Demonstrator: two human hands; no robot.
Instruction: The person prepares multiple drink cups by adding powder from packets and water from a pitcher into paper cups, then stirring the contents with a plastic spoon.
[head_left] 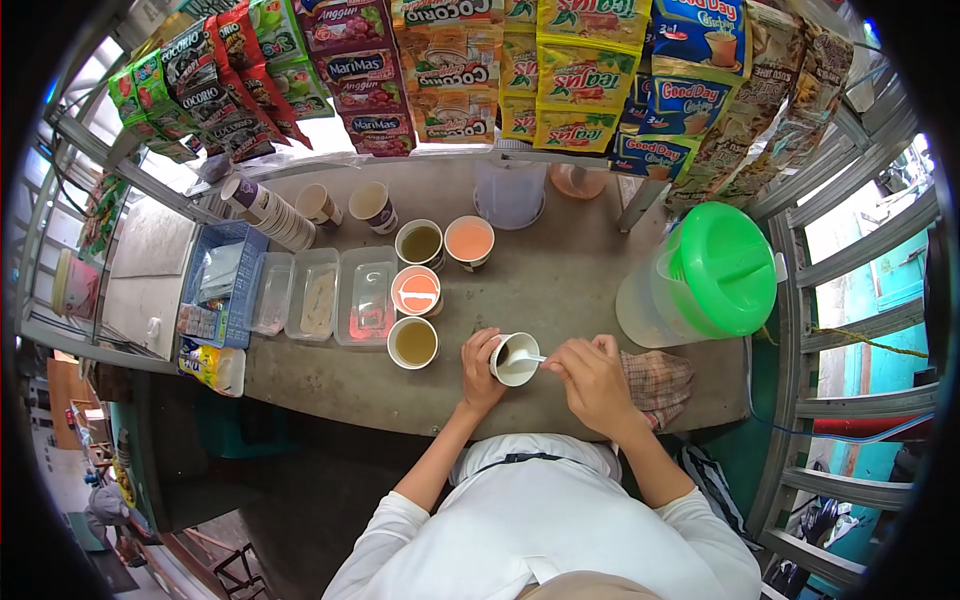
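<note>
My left hand (484, 368) is wrapped round the side of a paper cup (516, 374) at the front of the counter. A little dark content shows inside that cup. Between the fingers of my right hand (592, 385) is the handle of a white spoon (528, 357), its bowl end down in the cup. Left of my hands stand paper cups of drink: an olive-green one (419, 243), an orange one (470, 241), another orange one (416, 290) with a bright glare on its surface, and a yellowish-green one (413, 343).
A pitcher with a green lid (728, 270) stands at the right, near a checked cloth (657, 386). Clear plastic containers (366, 297), a blue basket (228, 270) and stacked paper cups (265, 210) are at the left. Drink sachets (590, 75) hang overhead along the back.
</note>
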